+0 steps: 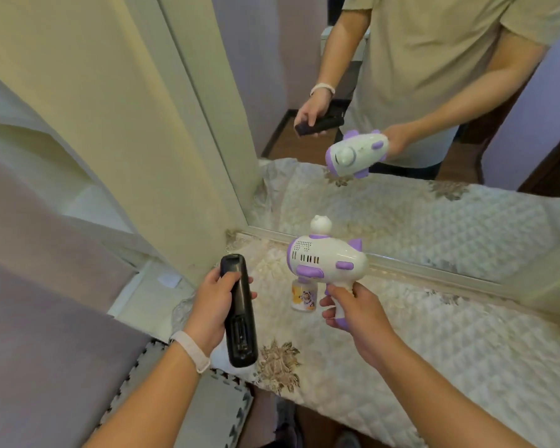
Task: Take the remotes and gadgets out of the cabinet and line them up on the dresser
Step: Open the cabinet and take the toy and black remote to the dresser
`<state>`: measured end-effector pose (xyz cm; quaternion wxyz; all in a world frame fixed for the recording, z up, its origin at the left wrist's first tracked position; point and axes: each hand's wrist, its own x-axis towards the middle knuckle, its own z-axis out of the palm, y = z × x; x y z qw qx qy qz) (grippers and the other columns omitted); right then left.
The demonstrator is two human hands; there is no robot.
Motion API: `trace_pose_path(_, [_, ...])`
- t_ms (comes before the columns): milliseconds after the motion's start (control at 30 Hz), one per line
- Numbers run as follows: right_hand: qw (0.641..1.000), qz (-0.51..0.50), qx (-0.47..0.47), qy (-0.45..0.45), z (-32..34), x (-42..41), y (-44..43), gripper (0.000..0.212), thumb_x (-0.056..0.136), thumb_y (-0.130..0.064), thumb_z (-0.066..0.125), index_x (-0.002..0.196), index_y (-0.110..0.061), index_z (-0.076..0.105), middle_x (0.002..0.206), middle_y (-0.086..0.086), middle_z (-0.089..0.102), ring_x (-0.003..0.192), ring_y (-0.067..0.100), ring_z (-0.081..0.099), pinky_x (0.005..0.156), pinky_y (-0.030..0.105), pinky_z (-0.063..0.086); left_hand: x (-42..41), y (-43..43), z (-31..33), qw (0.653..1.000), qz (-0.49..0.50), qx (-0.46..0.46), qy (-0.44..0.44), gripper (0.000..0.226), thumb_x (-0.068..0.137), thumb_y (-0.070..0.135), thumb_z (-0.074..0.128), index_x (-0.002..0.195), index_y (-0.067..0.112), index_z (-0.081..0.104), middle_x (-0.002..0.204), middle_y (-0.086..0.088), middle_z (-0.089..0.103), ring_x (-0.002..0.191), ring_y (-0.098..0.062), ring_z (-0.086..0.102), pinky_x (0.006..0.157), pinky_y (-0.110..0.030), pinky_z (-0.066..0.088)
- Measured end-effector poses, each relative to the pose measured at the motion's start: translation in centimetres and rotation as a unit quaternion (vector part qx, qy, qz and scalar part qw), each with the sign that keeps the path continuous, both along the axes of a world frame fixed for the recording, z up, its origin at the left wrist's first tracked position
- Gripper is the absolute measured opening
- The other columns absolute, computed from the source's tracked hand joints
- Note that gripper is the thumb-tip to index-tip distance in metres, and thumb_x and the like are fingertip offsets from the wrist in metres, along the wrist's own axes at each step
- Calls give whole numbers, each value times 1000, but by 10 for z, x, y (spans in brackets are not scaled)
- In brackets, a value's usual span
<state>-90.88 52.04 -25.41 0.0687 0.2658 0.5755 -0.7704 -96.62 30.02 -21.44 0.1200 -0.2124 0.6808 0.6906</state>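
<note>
L hand [212, 307] grips black remote [239, 310], R hand [348, 310] grips white-purple bubble gun [325, 260] by handle; both held above dresser's quilted cover [434, 334], mirror [401, 156] behind.

Dresser [459, 392] top's fully covered by a cream quilted cloth [369, 337], lace-ish at the left edge. Brownish embroidered flowers [280, 360] sit near the front-left corner. At the back it touches the mirror frame [434, 273].
</note>
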Motion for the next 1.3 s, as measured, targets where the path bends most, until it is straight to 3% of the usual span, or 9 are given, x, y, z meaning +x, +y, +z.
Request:
trace_pose_path(333, [996, 12, 6, -93, -42, -59, -36, 10, 91, -15, 58, 93, -6, 63, 75, 9, 65, 62, 21, 54, 60, 32, 50, -104, -28, -73, 995, -45, -8, -84, 16, 97, 14, 53, 112, 9, 57, 101, -18, 70, 74, -30, 70, 62, -36, 54])
trace_pose_path(567, [987, -11, -64, -145, -75, -88, -54, 6, 96, -11, 52, 96, -7, 56, 73, 10, 55, 59, 18, 48, 55, 29, 40, -153, -37, -127, 982, -111, -36, -147, 14, 96, 17, 57, 109, 14, 60, 97, -20, 69, 71, -26, 69, 61, -35, 55])
trace_pose_path(700, [977, -15, -120, -175, -96, -99, -58, 8, 96, -12, 52, 98, -5, 55, 74, 13, 54, 59, 19, 49, 54, 29, 38, -174, -38, -151, 972, -156, -94, -148, 7, 92, 19, 61, 97, 17, 65, 97, -21, 70, 83, -34, 68, 80, -51, 55])
trace_pose_path(800, [972, -6, -135, -190, -110, -107, -61, 10, 96, -13, 53, 99, -4, 56, 75, 12, 58, 61, 20, 52, 55, 30, 41, -188, -37, -164, 964, -187, -105, -157, 5, 91, 20, 62, 94, 21, 66, 96, -16, 72, 88, -34, 68, 87, -53, 54])
trace_pose_path(967, [978, 38, -31, -201, -122, -117, -59, 19, 92, -20, 59, 100, -3, 63, 83, 10, 70, 72, 22, 64, 63, 35, 54, -193, -31, -174, 957, -226, -135, -124, 15, 93, 12, 58, 108, 16, 59, 104, -9, 70, 90, -23, 66, 77, -36, 52])
trace_pose_path(1067, [973, 89, 80, -195, -121, -119, -54, 20, 90, -26, 60, 96, -8, 67, 90, 10, 72, 81, 21, 69, 67, 33, 59, -187, -30, -173, 950, -248, -172, -78, 34, 91, 12, 59, 118, 32, 54, 110, 1, 70, 94, -18, 66, 85, -38, 53])
trace_pose_path(1167, [972, 102, 138, -163, -117, -117, -51, 17, 89, -29, 64, 100, -16, 66, 100, 7, 68, 91, 19, 68, 64, 30, 60, -177, -33, -172, 938, -268, -217, -40, 35, 88, 11, 60, 112, 36, 55, 108, 4, 67, 98, -17, 64, 90, -39, 51])
trace_pose_path(1300, [962, 127, 200, -132, -115, -110, -48, 13, 91, -31, 65, 99, -23, 60, 92, -4, 64, 67, 2, 68, 59, 20, 54, -165, -46, -182, 916, -293, -273, -5, 32, 84, 24, 60, 114, 31, 59, 110, 4, 65, 99, -15, 63, 90, -47, 53])
